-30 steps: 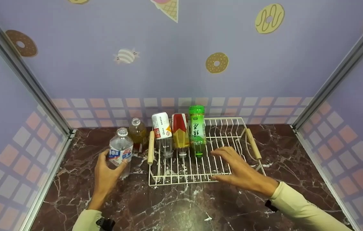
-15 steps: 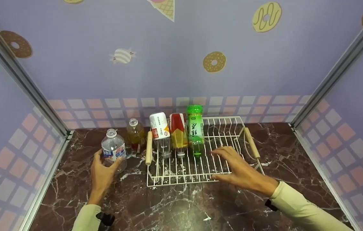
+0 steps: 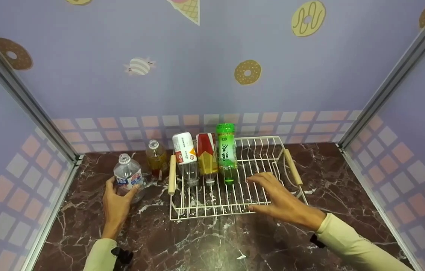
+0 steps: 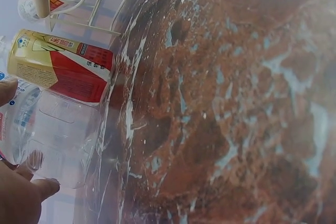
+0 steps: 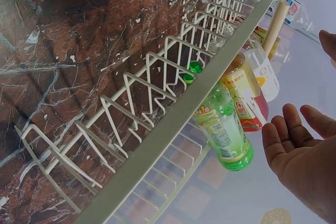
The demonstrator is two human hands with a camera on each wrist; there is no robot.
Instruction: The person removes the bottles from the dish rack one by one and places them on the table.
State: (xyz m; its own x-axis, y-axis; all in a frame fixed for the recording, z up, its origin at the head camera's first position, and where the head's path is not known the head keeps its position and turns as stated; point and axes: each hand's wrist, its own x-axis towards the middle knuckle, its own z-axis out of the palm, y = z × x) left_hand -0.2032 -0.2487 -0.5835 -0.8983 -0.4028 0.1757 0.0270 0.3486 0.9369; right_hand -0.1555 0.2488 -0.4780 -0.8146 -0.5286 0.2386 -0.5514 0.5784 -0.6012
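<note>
My left hand (image 3: 117,203) grips a clear plastic bottle (image 3: 126,171) with a white and blue label, upright left of the rack. I cannot tell whether its base (image 4: 65,135) touches the counter. Just behind it stands a capped bottle (image 3: 156,160) with yellow contents and a red and gold label. In the white wire rack (image 3: 212,216), three bottles lean caps down: a white-labelled one (image 3: 185,148), a red and gold one (image 3: 207,154) and a green one (image 3: 227,148). Over the rack's front right part, my right hand (image 3: 282,201) holds nothing, fingers spread apart from the green bottle (image 5: 226,135).
Wooden handles (image 3: 292,166) top both ends of the rack. Beneath it lies a dark red marbled counter (image 3: 182,248). A purple wall (image 3: 197,94) with printed sweets stands close behind, and side panels (image 3: 5,188) close off left and right.
My left hand has carried the clear bottle to the left, away from the rack and the yellow bottle. The right hand stays where it was. The head view has shifted slightly.
</note>
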